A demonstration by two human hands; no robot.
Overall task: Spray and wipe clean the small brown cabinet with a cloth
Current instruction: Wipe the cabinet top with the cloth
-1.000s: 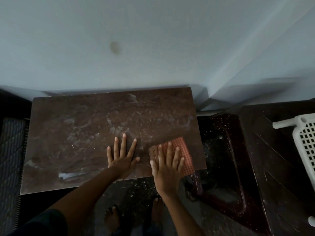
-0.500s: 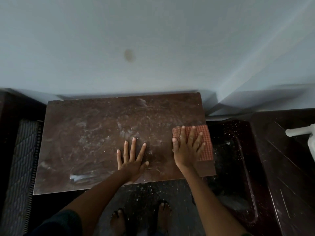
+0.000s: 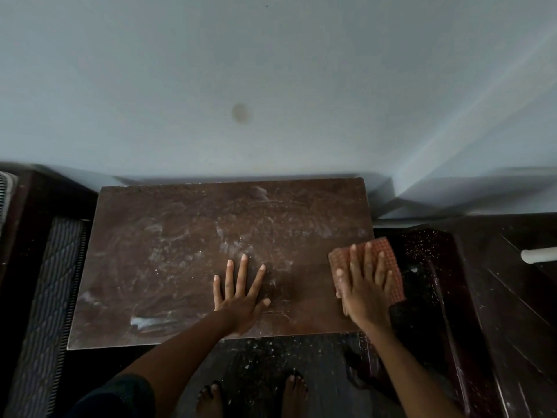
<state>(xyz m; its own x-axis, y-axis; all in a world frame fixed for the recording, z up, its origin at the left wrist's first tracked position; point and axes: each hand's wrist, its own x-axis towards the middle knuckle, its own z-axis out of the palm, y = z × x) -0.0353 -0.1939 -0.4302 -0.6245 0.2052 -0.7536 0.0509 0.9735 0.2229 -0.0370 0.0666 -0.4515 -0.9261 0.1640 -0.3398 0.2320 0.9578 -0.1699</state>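
Bracing flat and open, the left hand (image 3: 238, 297) rests at 6 o'clock on the small brown cabinet (image 3: 187, 251); the right hand (image 3: 366, 292) presses the cloth (image 3: 388, 254) at 3 o'clock. White streaks farther back suggest wiping is midway.

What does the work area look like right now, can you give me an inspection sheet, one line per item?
Surface: cabinet top is brown, with whitish smears and specks across most of it.
Job's things: orange checked cloth lies at the top's right edge, partly overhanging it; no spray bottle seen.
Clutter: nothing seen on the top.
Hands: left hand flat and spread on the top, empty; right hand pressed flat on the cloth.
Cables: nothing seen.
Surroundings: pale wall with a dark spot; dark speckled floor, bare feet below; white plastic part at right.
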